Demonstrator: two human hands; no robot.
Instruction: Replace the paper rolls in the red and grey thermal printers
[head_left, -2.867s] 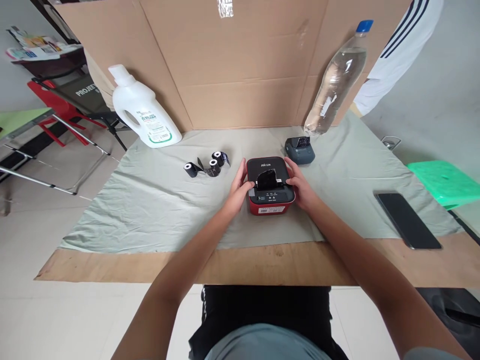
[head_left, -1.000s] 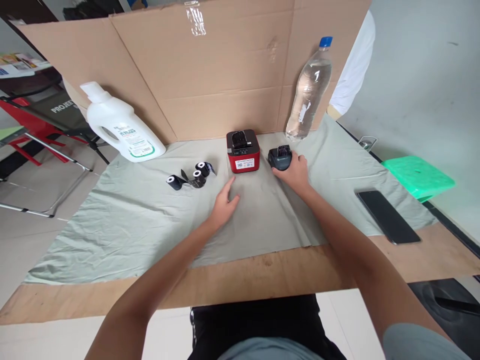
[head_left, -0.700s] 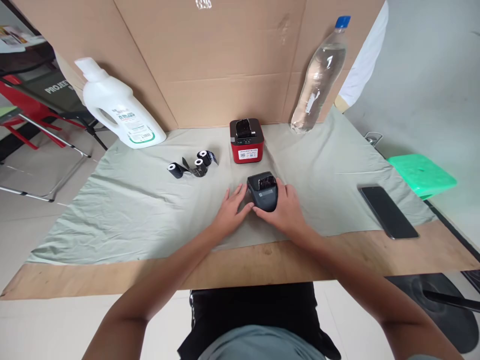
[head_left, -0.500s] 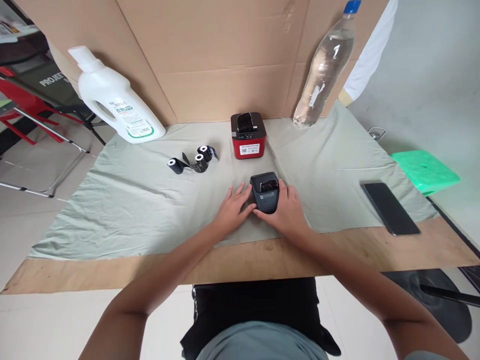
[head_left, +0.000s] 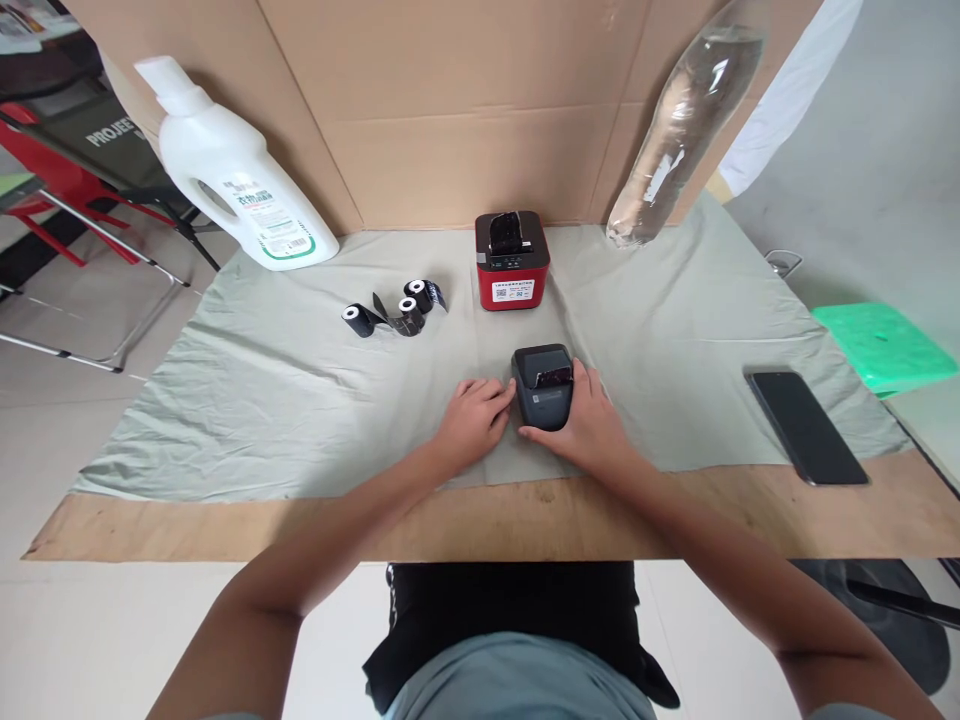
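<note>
A small dark grey portable printer (head_left: 544, 400) lies on the cloth with a glossy black strip sticking out of its top. My right hand (head_left: 592, 425) grips it from the right, thumb along its front edge and fingers on the far side. On its left, my left hand (head_left: 476, 418) rests on the cloth with its fingers curled together, a fingertip at the printer's side. Behind stands a red and black printer (head_left: 512, 285), a black strip in its top slot. Several small black rolls (head_left: 409, 312) with white cores lie to the left, one with a loose strip.
A white detergent bottle (head_left: 247, 190) and a clear water bottle (head_left: 675, 140) lean against the cardboard wall (head_left: 472, 110). A black phone (head_left: 806, 425) lies at the right on the cloth and bare wood edge (head_left: 525, 520). A green stool (head_left: 885, 345) stands beyond.
My left hand's fingers, spread before, have curled in beside the portable printer. My right hand keeps its hold. The whole view has shifted slightly.
</note>
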